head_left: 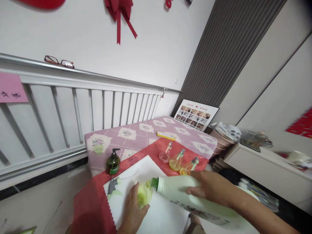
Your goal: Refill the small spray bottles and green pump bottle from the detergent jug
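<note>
My left hand (134,208) is wrapped round a small clear bottle (143,196) with yellow-green liquid in it, tilted over the white mat (158,214). In my right hand (212,188) is a large pale green jug (180,191), tipped almost level. Its green spout (154,182) sits right at the small bottle's neck; whether liquid flows cannot be made out. A grey and green spray trigger head (113,187) lies on the mat's left part. Beyond the mat's right edge stand spray bottles, one clear (164,157) and two yellowish (175,163) (186,169).
A dark green pump bottle (113,162) stands left of the mat, near a pale green lid (98,149). On the patterned tablecloth (146,127) lies a yellow-edged case (165,135). A white radiator (97,104) is behind; a cabinet (263,162) is at right.
</note>
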Tool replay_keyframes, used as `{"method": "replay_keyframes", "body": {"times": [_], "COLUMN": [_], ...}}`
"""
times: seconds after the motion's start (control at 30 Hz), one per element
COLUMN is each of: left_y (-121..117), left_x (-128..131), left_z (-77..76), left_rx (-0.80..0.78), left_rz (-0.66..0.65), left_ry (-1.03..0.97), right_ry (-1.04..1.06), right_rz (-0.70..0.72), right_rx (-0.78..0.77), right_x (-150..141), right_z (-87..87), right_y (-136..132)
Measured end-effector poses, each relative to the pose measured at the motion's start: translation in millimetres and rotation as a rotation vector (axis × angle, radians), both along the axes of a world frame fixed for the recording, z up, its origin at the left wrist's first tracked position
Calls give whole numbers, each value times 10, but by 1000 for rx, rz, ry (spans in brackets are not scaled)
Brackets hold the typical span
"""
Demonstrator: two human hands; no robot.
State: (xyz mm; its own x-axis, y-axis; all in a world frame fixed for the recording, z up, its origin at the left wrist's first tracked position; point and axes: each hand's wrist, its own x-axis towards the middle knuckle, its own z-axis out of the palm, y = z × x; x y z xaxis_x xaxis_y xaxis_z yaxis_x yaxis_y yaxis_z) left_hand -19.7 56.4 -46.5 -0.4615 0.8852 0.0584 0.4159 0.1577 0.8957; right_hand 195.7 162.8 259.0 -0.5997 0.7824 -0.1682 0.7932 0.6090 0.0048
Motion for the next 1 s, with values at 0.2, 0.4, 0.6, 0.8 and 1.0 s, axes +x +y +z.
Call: {"method": "replay_keyframes", "body": {"times": [0.2,0.4,0.6,0.8,1.0], "left_y": [17,11,5,1,-13], "left_x": [1,0,-1,0,-1], "left_z": [-52,-42,13,67,81], "left_rx": [14,-2,-16,-1,2], "left_rz": [6,9,7,9,9], "left_ry": [0,52,33,18,24], "right_ry": [-83,-99,-129,-162,-165], "right_rz": [-24,-11,-3,-14,1], "right_rx": [-60,-37,-23,-5,3], "right_x": [-133,-123,-166,-209,-199], "right_z": [140,123,158,182,167], "right_y": [-75,-47,-73,-106,-115]}}
